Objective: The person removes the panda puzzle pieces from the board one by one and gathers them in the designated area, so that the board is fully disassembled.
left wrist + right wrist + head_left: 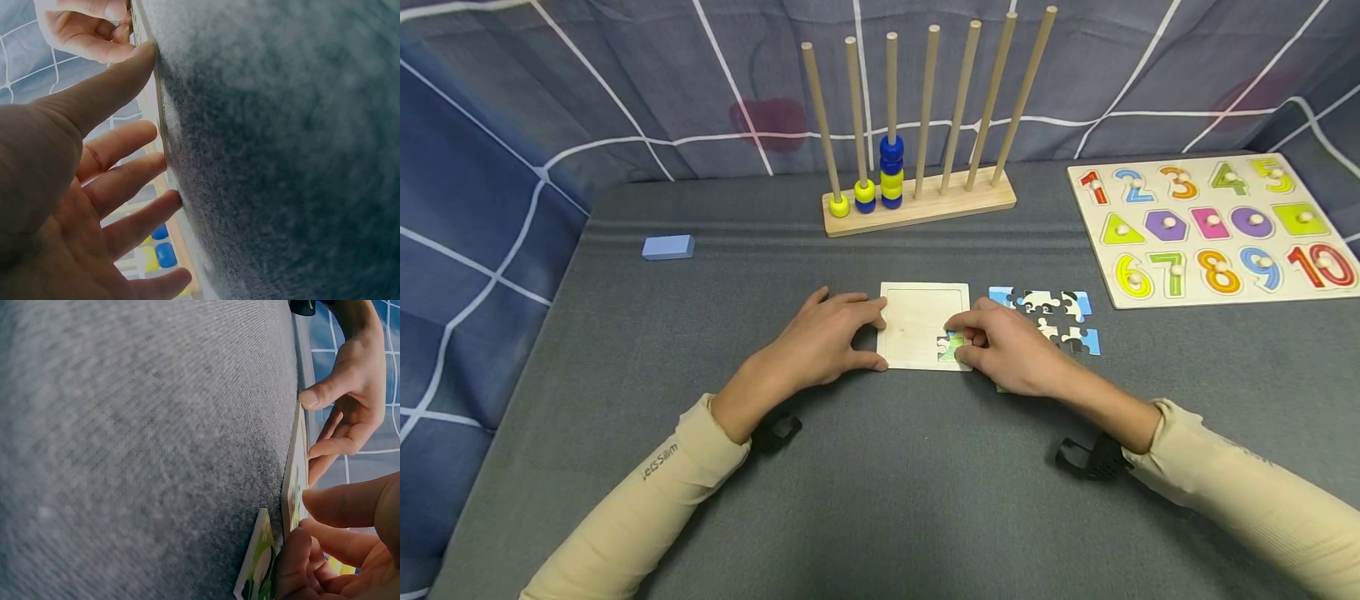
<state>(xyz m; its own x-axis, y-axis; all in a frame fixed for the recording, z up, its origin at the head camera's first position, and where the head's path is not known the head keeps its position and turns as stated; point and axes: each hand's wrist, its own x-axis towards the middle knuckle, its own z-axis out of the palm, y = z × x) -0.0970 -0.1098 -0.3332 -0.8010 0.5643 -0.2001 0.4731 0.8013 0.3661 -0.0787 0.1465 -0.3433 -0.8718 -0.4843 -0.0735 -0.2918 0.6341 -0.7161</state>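
Note:
A square wooden puzzle tray (916,317) lies on the grey cloth, with a green puzzle piece (950,348) showing in its lower right corner. My left hand (831,337) rests its thumb and fingertips against the tray's left edge, the fingers spread and fairly straight in the left wrist view. Over the tray's right side, my right hand (1007,346) pinches a puzzle piece between thumb and index finger, which largely cover it. Several panda puzzle pieces (1077,306) lie right of the tray, some partly behind that hand. One green loose piece (257,562) is near it in the right wrist view.
Behind the tray stands a wooden rack (962,204) of upright pegs, several yellow and blue beads on its left ones. A number and shape board (1210,196) is at the back right. The blue block (667,247) sits at the back left. Grid-patterned cloth rises behind.

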